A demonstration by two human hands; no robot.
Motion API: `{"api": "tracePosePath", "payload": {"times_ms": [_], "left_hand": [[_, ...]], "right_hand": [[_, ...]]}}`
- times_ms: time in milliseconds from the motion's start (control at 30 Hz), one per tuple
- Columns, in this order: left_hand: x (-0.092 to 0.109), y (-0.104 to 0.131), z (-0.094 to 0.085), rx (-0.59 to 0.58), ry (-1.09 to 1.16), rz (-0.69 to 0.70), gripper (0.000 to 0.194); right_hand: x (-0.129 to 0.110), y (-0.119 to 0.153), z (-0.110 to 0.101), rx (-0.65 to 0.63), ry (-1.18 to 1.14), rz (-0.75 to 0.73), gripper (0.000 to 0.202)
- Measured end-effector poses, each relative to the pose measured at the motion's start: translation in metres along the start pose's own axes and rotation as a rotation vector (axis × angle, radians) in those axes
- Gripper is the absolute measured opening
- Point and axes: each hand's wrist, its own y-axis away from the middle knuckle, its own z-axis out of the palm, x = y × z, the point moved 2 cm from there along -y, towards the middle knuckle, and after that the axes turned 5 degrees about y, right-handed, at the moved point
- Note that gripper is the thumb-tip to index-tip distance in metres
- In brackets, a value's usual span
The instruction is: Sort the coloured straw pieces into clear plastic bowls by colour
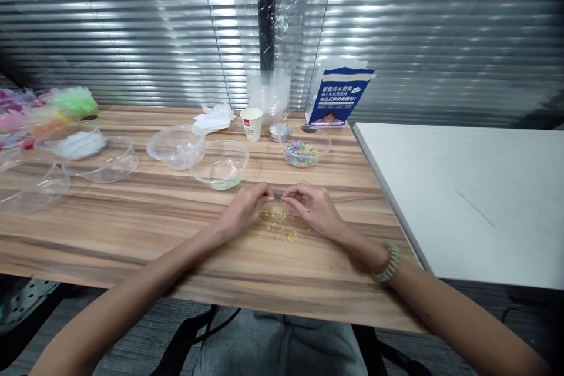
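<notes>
My left hand (249, 202) and my right hand (315, 204) face each other over the table, thumbs pinched against forefingers. Whatever sits in either pinch is too small to make out. Just below the fingertips, many tiny yellow slivers (279, 227) lie scattered on the wood. Behind my left hand stands a clear plastic bowl (220, 158) with a little green stuff at its bottom. Beyond my right hand is another clear bowl (305, 150), holding many small purple, green and yellow pieces.
A paper cup (251, 123), a crumpled tissue (215, 117) and a blue-and-white bag (339, 97) stand at the back. More clear bowls (101, 158) and colourful bundles (70, 103) fill the left. A white table (476, 200) adjoins the wooden table (145, 241) on the right.
</notes>
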Motion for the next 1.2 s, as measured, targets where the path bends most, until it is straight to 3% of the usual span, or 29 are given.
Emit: {"api": "tracePosePath", "payload": {"times_ms": [100,200,467,600,700,800,933,1067,1200], "left_hand": [[0.0,0.0,-0.005,0.1,0.271,-0.07,0.008],[0.001,0.002,-0.007,0.17,0.456,-0.086,0.013],[0.009,0.013,-0.002,0.335,0.187,0.169,0.006],[0.009,0.015,0.003,0.364,0.272,0.17,0.009],[0.009,0.01,0.005,0.344,0.546,0.0,0.009],[0.007,0.006,0.007,0.297,0.867,-0.24,0.025],[0.005,0.005,0.011,0.139,1.084,-0.502,0.038],[0.001,0.009,0.017,-0.059,1.055,-0.536,0.026],[-0.013,0.013,0.021,-0.061,0.883,-0.458,0.022]], "right_hand": [[-0.002,0.0,-0.001,0.026,-0.127,0.071,0.003],[-0.007,0.002,-0.004,0.078,-0.133,0.026,0.004],[-0.018,0.008,-0.006,0.136,-0.02,-0.242,0.007],[-0.021,0.008,-0.006,0.168,0.003,-0.26,0.009],[-0.022,0.008,-0.009,0.191,0.021,-0.266,0.01],[-0.022,0.006,-0.011,0.215,0.037,-0.255,0.009],[-0.019,0.005,-0.014,0.238,0.047,-0.225,0.011],[-0.017,0.004,-0.012,0.214,0.109,-0.304,0.016],[-0.017,0.004,-0.008,0.166,0.155,-0.436,0.024]]}}
